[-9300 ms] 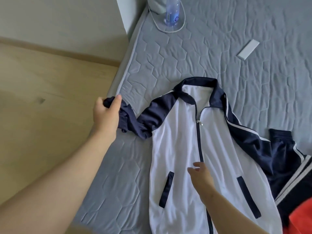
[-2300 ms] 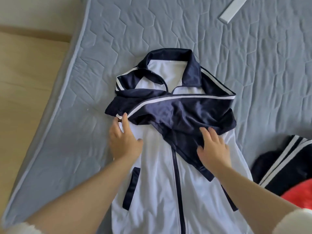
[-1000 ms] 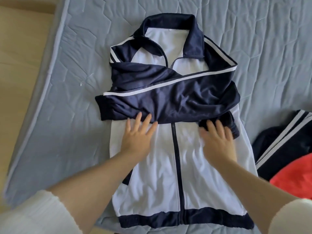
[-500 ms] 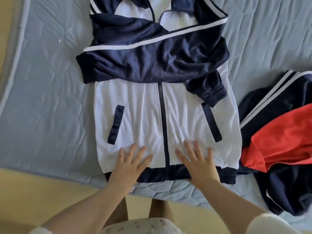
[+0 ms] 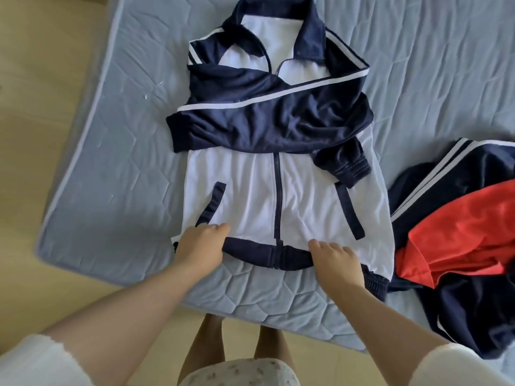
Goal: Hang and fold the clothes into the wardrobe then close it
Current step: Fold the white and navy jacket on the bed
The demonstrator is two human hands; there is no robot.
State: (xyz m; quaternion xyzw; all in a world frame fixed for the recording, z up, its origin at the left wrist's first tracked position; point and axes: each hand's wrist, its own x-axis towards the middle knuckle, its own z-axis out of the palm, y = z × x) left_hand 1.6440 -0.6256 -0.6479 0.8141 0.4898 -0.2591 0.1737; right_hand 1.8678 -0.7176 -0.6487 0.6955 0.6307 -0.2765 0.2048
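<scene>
A white and navy zip jacket [image 5: 250, 185] lies face up on the grey quilted mattress [image 5: 117, 151], collar away from me. Both navy sleeves are folded across its chest. My left hand [image 5: 202, 243] grips the jacket's bottom hem at the left, fingers curled under the fabric. My right hand [image 5: 335, 260] grips the hem right of the zip in the same way. The navy waistband between my hands is lifted and bowed off the mattress.
A pile of clothes lies at the right: a navy garment with white stripes [image 5: 451, 174] and a red garment [image 5: 459, 232] on top of it. The mattress's near edge runs just in front of my legs. Wooden floor [image 5: 33, 112] lies to the left.
My hands went from lying flat on the lower front of the jacket to curling round its bottom hem, which has come up off the mattress.
</scene>
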